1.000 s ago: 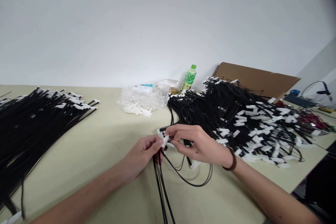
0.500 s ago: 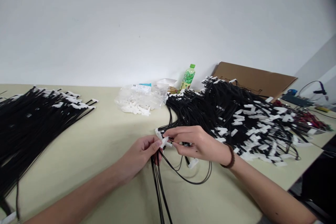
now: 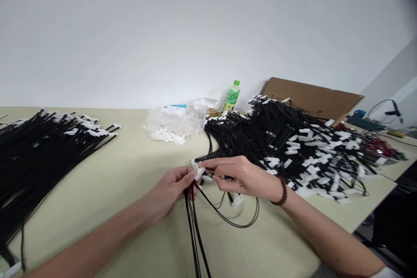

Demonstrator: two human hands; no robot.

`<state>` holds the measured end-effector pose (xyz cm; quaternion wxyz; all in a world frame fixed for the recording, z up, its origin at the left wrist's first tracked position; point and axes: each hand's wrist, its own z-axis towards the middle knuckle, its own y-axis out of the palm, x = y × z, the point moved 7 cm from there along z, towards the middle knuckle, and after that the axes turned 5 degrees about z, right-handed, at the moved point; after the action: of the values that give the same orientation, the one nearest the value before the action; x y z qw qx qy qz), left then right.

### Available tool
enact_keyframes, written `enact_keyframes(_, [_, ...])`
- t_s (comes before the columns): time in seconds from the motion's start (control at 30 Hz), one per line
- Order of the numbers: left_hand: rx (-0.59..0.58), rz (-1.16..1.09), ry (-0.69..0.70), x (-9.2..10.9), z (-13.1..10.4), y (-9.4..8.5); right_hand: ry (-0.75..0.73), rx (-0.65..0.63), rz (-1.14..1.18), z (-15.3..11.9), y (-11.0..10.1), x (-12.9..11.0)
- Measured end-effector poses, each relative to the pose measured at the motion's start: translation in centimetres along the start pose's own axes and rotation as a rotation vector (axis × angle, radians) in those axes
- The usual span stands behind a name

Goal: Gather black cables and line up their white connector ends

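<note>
Over a pale table (image 3: pixel 137 160), a person's left hand (image 3: pixel 178 186) pinches a white connector (image 3: pixel 200 173) above dangling black wires (image 3: pixel 190 226) — a steady hold likely serves best — while the loosely curled right hand (image 3: pixel 239 176) rests at its edge, any grip on a wire impossible to tell.

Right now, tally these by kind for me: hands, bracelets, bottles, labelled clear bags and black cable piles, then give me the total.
Left hand and right hand: 2
Bracelet: 1
Bottle: 1
Labelled bag: 1
Left cable pile and right cable pile: 2
Total: 7
</note>
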<state>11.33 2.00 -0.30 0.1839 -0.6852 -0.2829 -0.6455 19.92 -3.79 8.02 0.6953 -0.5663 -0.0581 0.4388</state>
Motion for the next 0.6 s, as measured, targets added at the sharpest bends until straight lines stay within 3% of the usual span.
enact_keyframes(0.6, [0.003,0.085,-0.004,0.0,-0.05,0.06,-0.018,0.025,0.008,-0.15,-0.3,-0.09])
